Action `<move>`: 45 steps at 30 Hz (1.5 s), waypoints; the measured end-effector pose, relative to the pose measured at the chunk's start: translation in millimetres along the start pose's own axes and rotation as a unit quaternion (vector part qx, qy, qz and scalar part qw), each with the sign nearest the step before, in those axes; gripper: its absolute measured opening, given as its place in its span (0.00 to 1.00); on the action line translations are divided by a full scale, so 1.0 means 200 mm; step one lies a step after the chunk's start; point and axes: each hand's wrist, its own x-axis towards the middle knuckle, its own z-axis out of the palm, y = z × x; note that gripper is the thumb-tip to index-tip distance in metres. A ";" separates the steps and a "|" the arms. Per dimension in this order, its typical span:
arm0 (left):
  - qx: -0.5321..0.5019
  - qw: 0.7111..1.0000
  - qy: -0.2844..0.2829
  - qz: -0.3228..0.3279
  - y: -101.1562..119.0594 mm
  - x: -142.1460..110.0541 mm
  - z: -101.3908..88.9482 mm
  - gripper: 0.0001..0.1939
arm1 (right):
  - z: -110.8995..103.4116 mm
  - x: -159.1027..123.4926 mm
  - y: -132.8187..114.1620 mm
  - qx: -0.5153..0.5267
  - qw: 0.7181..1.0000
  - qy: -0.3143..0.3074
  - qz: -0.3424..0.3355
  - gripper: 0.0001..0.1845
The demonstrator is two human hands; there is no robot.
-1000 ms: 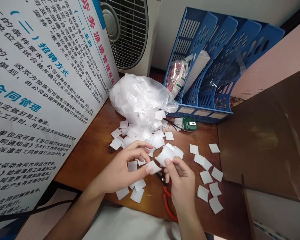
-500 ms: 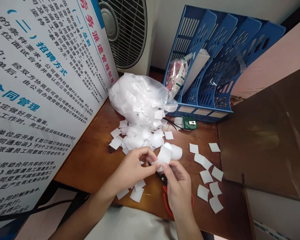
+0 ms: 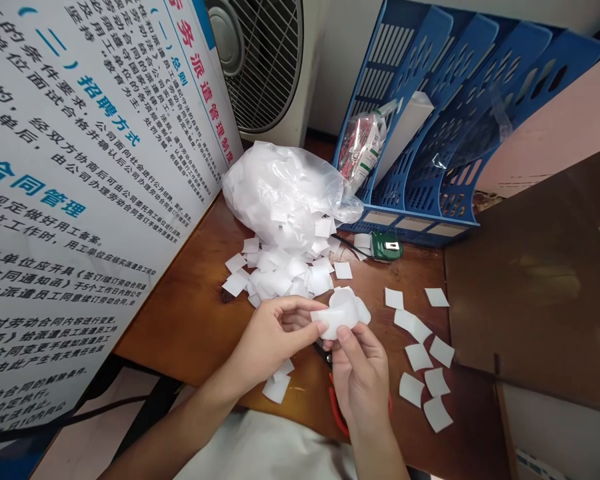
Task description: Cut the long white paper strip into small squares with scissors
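Note:
A white paper-like strip (image 3: 333,321) is stretched between my hands, its curled part rising behind. My left hand (image 3: 277,333) pinches the strip's left end between thumb and fingers. With thumb on top, my right hand (image 3: 361,370) grips its lower right edge. Red-handled scissors (image 3: 339,410) show partly beneath my right hand; whether any finger is in their loops is hidden. Beyond the hands lies a heap of white squares (image 3: 280,275), spilling from a clear plastic bag (image 3: 286,183). Several more squares (image 3: 419,357) are spread out to the right.
A green tape measure (image 3: 386,245) sits before a blue file rack (image 3: 405,227) at the back. The printed board (image 3: 105,220) stands along the left, with a fan (image 3: 260,67) behind. On the right is a brown panel (image 3: 530,293).
The strip has turned from upright to lying sideways between my hands, with more of its length visible. My left hand now pinches its end. The view has shifted slightly.

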 end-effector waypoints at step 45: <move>0.016 0.999 -0.009 -0.032 0.02 -0.03 -0.03 0.15 | 0.01 0.02 0.05 -0.036 0.998 0.046 -0.037 0.12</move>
